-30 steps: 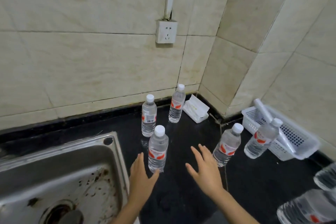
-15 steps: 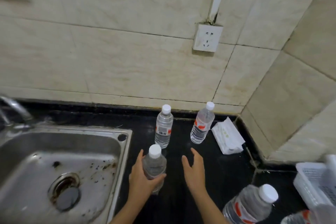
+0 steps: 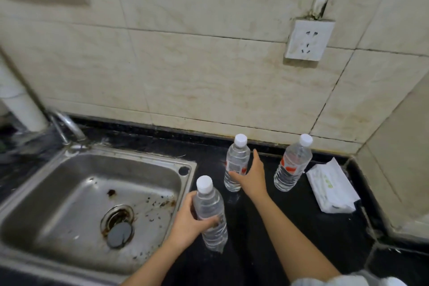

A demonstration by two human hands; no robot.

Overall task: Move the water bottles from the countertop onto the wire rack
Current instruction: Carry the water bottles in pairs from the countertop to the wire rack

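My left grip [image 3: 185, 223] clamps the near bottle [image 3: 210, 211] mid-body. My right grip [image 3: 251, 175], spread apart, nears the second bottle [image 3: 236, 162]. Thin plastic probably dents; hold its waist.

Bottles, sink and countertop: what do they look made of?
Bottles, like the bottle in the left hand: clear thin plastic, ribbed, white caps. Sink: brushed steel, apparently stainless, dull sheen, rust-like stains. Countertop: glossy black, likely polished stone.

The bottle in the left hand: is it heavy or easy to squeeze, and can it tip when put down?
The bottle looks full of water, so probably fairly heavy for its size. Its thin clear plastic will likely give a little under the left hand. Tall and narrow, it may tip if set down crooked.
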